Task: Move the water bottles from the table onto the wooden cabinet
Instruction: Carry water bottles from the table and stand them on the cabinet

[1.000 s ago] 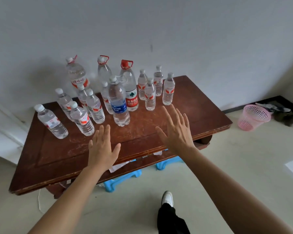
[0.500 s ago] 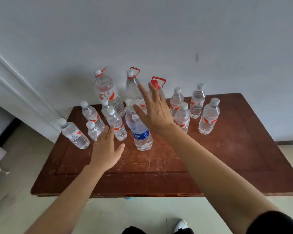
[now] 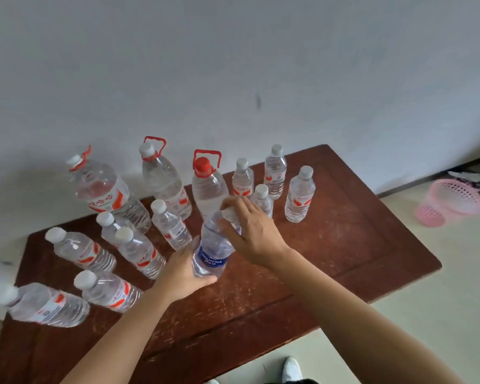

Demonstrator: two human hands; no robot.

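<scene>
The Aquafina bottle [image 3: 211, 256] stood near the middle of the wooden table [image 3: 344, 245]; whether its base touched the wood could not be told. The left hand [image 3: 182, 273] gripped its lower body at the blue label, and the right hand [image 3: 250, 234] curled round its neck and cap. Bare wood ran from the bottle to the table's right edge and to its near edge. A small bottle [image 3: 171, 225] stood just beside it on the left, and a red-capped jug [image 3: 208, 187] close behind. More bottles crowded the left side and the back edge by the wall [image 3: 233, 65]. The bottle's long axis was near upright, its cap pointing up and leaning slightly right. A pink basket [image 3: 452, 202] lay on the floor, well apart.
</scene>
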